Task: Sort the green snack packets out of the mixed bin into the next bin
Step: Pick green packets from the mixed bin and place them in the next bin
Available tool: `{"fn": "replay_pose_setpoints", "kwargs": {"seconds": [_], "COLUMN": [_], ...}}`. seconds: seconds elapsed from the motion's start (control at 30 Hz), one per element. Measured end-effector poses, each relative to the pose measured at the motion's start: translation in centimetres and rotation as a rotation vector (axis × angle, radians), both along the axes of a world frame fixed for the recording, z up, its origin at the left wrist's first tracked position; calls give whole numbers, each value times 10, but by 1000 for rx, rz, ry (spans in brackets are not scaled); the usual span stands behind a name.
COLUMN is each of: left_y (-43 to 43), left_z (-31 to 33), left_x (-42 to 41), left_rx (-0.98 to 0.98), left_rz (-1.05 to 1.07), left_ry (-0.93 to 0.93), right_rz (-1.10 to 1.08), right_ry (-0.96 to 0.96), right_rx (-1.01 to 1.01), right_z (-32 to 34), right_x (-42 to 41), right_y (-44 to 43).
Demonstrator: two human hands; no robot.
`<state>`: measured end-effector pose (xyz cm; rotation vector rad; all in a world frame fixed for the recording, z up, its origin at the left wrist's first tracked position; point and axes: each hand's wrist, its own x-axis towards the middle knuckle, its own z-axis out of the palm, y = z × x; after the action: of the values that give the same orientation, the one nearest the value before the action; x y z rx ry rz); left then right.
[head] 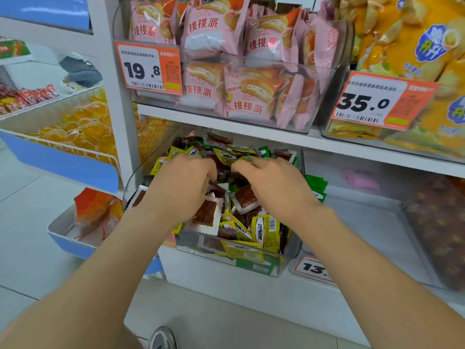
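- Main risk: wrong picks. Yellow-green packets lie jumbled with the green snack packets, close in tint, so easy to carry the wrong ones across.
- Second risk: spill over the front of the mixed bin, lower centre. Pile heaped close to that rim; raking through it could push packets out to the floor.
- Third risk: missed stock. Green still visible at the back of the pile and low against the front wall, under other packets; likely overlooked without digging.
- Left hand, centre of frame: palm down on the pile, fingers bent into the packets. Cannot tell whether anything is gripped.
- Right hand, just right of it: same posture, fingertips at a yellow-green packet near the back. Grip hidden; cannot tell.
- Upper-right bin: large yellow snack bags, price tag 35.0 on the front.
- Upper-centre bin: pink pie packets, stacked full, tag 19.8.
- Next bin, right of the mixed bin: mostly bare floor, a small stack of green snack packets against its left wall.
- Mixed bin: yellow-green, green and clear brown packets, all tangled together.
- Wire basket, left of frame: orange jelly cups.
- Tray, lower left: one orange packet.
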<state>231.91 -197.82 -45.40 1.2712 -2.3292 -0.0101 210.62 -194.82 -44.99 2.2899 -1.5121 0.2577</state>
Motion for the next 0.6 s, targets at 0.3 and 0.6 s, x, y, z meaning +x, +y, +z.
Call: {"fn": "replay_pose_setpoints", "kwargs": {"seconds": [0.3, 0.6], "left_y": [7, 12], "left_z": [8, 11], "left_x": [-17, -40], "left_rx": [-21, 305], "left_rz": [162, 169], "left_ry": [327, 387], "right_rz": [-40, -596], "right_ry": [-582, -544], "right_rx": [94, 283], "right_z": [-6, -15], "right_x": [17, 8], "right_y": [31, -39]}}
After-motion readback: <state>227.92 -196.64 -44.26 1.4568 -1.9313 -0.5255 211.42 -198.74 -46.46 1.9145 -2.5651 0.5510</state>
